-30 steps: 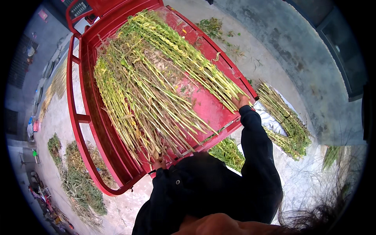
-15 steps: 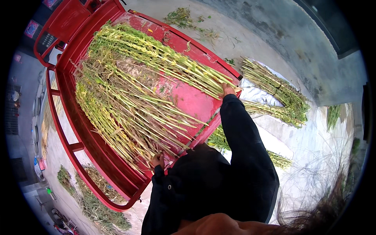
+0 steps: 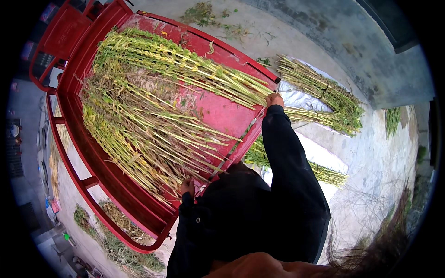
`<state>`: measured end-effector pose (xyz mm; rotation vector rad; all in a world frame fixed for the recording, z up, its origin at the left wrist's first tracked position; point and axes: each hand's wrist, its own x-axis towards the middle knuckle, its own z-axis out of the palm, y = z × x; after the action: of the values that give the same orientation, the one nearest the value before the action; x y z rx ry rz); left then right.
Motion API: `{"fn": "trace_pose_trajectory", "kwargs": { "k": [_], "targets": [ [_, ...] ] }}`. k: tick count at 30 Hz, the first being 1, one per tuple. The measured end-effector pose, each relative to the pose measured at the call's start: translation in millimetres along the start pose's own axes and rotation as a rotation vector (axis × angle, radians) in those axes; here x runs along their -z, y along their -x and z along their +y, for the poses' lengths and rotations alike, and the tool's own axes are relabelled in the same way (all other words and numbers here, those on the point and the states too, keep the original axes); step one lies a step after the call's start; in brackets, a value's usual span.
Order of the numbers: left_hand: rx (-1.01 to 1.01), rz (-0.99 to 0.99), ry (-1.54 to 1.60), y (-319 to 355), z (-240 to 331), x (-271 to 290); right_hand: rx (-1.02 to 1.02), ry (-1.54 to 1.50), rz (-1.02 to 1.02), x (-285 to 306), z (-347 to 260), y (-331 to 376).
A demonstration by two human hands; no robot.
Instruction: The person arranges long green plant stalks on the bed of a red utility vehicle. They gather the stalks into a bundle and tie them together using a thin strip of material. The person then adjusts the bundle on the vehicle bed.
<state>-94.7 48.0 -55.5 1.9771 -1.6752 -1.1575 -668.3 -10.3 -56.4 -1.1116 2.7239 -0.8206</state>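
Long cut plant stalks with yellow-green pods and leaves lie in a red cart bed (image 3: 218,118). One bundle of stalks (image 3: 185,60) runs along the far side, its bare cut ends toward me. My right hand (image 3: 275,99) is closed around those ends at the bed's right corner. A looser, browner spread of stalks (image 3: 153,134) fans across the left and near part. My left hand (image 3: 187,186) is closed at the lower ends of this spread, by the near edge. What its fingers hold is too small to make out.
A curved red rail (image 3: 88,183) borders the cart's left side. Right of the cart, tied stalk bundles (image 3: 320,90) lie on white sheeting (image 3: 296,97) on the concrete floor. Beyond stands a grey wall (image 3: 333,41). Dried plant litter (image 3: 125,241) lies on the floor at lower left.
The view has shifted slightly, so the cart sits a little farther left and up. My right hand has moved closer around the stalk ends; my left hand stays near the same spot.
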Motion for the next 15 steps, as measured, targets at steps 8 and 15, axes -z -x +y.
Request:
{"fn": "trace_pose_trajectory", "kwargs": {
  "k": [8, 15],
  "targets": [
    [0.140, 0.055, 0.036, 9, -31, -3, -0.060, -0.050, 0.270, 40, 23, 90],
    [0.275, 0.570, -0.048, 12, -47, 4, 0.585, -0.472, -0.382, 27, -180, 202]
  ]
}}
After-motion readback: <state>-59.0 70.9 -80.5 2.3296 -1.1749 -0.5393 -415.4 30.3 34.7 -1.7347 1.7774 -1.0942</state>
